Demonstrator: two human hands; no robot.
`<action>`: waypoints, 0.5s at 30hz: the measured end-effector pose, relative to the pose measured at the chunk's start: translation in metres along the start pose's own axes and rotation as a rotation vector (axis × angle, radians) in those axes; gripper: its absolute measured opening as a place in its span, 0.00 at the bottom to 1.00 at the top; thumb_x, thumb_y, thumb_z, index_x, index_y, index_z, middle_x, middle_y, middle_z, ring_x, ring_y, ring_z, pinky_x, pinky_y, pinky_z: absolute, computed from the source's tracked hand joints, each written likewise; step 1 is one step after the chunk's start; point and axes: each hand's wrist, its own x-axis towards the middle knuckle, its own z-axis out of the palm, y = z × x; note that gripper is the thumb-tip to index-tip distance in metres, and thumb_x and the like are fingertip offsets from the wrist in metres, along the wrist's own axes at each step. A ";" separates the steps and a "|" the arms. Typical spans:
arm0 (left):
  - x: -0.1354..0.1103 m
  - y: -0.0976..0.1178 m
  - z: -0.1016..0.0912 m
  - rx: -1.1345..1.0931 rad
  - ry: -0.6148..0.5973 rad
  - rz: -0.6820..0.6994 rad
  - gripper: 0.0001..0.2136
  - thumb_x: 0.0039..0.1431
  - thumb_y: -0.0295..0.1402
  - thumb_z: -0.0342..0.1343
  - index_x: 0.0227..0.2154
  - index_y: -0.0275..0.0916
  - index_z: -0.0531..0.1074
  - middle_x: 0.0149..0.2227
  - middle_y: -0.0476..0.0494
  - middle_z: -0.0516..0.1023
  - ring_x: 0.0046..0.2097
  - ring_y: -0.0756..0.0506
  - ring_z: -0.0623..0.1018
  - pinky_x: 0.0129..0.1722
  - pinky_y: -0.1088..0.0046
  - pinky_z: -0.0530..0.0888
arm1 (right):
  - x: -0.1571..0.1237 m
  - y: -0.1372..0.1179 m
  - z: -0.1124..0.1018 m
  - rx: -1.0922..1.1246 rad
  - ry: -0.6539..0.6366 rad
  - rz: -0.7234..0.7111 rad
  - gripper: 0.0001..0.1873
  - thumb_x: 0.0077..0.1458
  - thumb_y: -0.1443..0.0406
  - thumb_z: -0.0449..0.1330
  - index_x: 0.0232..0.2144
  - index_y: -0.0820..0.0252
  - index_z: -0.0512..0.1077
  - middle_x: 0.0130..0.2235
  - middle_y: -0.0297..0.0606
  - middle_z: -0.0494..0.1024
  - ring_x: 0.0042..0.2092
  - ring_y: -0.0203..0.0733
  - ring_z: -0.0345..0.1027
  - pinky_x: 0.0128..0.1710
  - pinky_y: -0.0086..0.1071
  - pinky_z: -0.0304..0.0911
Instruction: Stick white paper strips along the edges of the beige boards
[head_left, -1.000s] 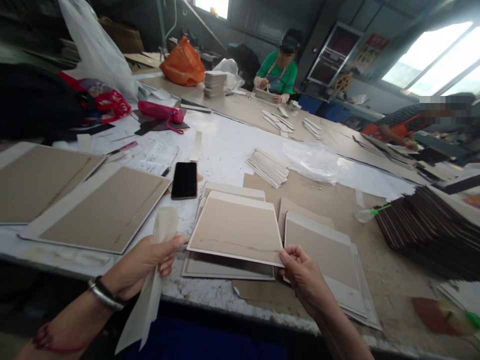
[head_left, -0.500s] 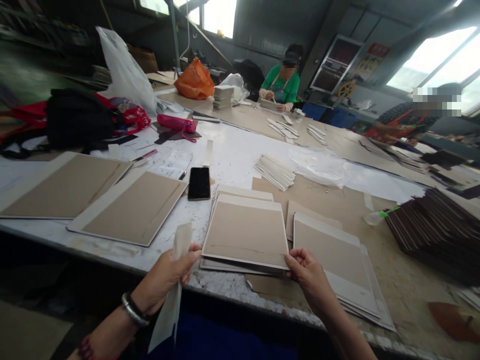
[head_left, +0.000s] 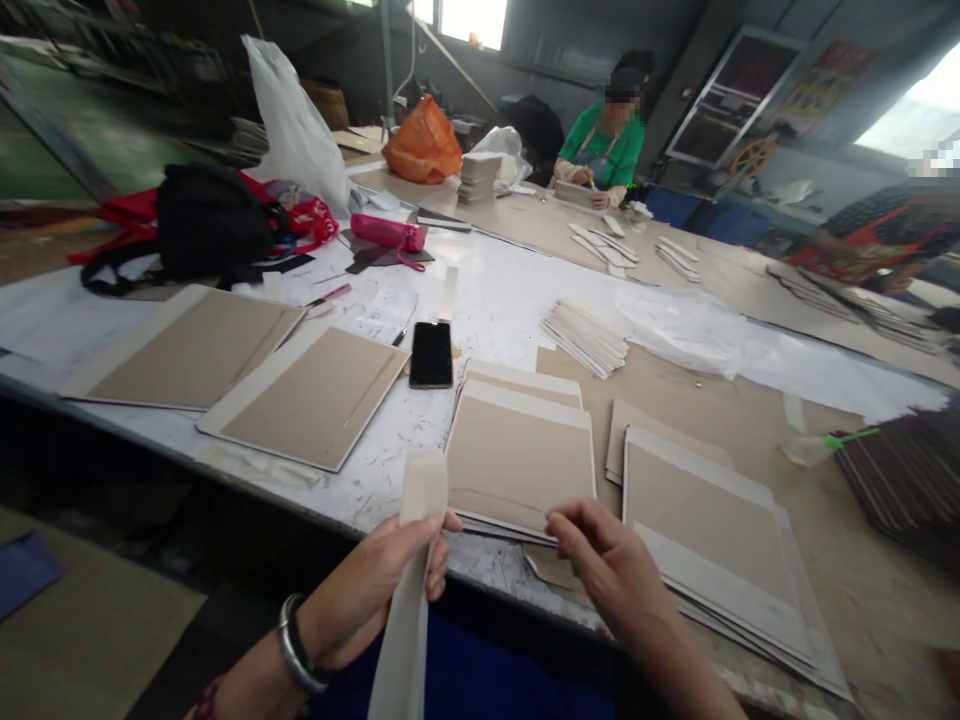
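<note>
My left hand (head_left: 390,580) is closed on a long white paper strip (head_left: 409,600) that hangs down past the table edge; a metal bracelet sits on that wrist. My right hand (head_left: 600,570) hovers at the near edge of a stack of grey boards with white borders (head_left: 521,455); its fingers are curled together near the stack's front right corner, and whether they touch it is unclear. A second, fanned stack of the same boards (head_left: 712,530) lies just to the right.
Two larger boards (head_left: 315,395) (head_left: 187,350) lie to the left, with a black phone (head_left: 431,353) between them and the stack. Beyond are thin card strips (head_left: 585,338), clear plastic (head_left: 690,325), a black bag (head_left: 210,225). A person in green (head_left: 600,150) works at the far end.
The view has swung left. My right hand has let go of the top board's corner and drawn back slightly. My left hand has carried the strip rightwards, closer to the stack.
</note>
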 end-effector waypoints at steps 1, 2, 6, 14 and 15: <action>0.001 -0.002 0.003 0.023 -0.003 -0.014 0.21 0.46 0.47 0.61 0.34 0.34 0.68 0.21 0.52 0.65 0.24 0.52 0.65 0.28 0.75 0.66 | 0.000 -0.008 0.009 0.062 -0.047 -0.020 0.17 0.55 0.52 0.50 0.27 0.59 0.67 0.24 0.33 0.67 0.28 0.36 0.60 0.29 0.28 0.56; 0.002 -0.005 0.006 0.045 -0.003 -0.032 0.21 0.47 0.48 0.60 0.35 0.33 0.68 0.22 0.50 0.68 0.26 0.51 0.68 0.30 0.74 0.67 | 0.000 -0.015 0.019 0.119 -0.090 -0.035 0.17 0.55 0.53 0.51 0.27 0.60 0.68 0.25 0.33 0.68 0.28 0.36 0.60 0.29 0.28 0.56; 0.006 -0.015 0.012 0.158 -0.010 -0.051 0.25 0.44 0.51 0.61 0.34 0.32 0.70 0.27 0.42 0.74 0.29 0.46 0.73 0.31 0.70 0.69 | 0.003 -0.028 0.049 0.285 -0.149 -0.023 0.14 0.52 0.55 0.55 0.29 0.61 0.68 0.29 0.35 0.70 0.31 0.37 0.62 0.31 0.28 0.57; 0.009 -0.042 0.013 0.690 0.001 0.288 0.19 0.57 0.48 0.46 0.30 0.37 0.72 0.29 0.44 0.75 0.34 0.44 0.73 0.35 0.72 0.68 | -0.008 -0.008 0.075 0.553 0.074 0.083 0.17 0.52 0.51 0.54 0.28 0.59 0.63 0.27 0.32 0.66 0.30 0.36 0.60 0.30 0.28 0.59; 0.008 -0.048 0.011 0.786 -0.053 0.336 0.20 0.59 0.47 0.43 0.28 0.38 0.72 0.28 0.44 0.75 0.33 0.45 0.73 0.33 0.74 0.68 | -0.009 -0.004 0.073 0.580 0.085 0.123 0.17 0.52 0.50 0.54 0.29 0.58 0.62 0.26 0.31 0.65 0.29 0.36 0.60 0.29 0.28 0.58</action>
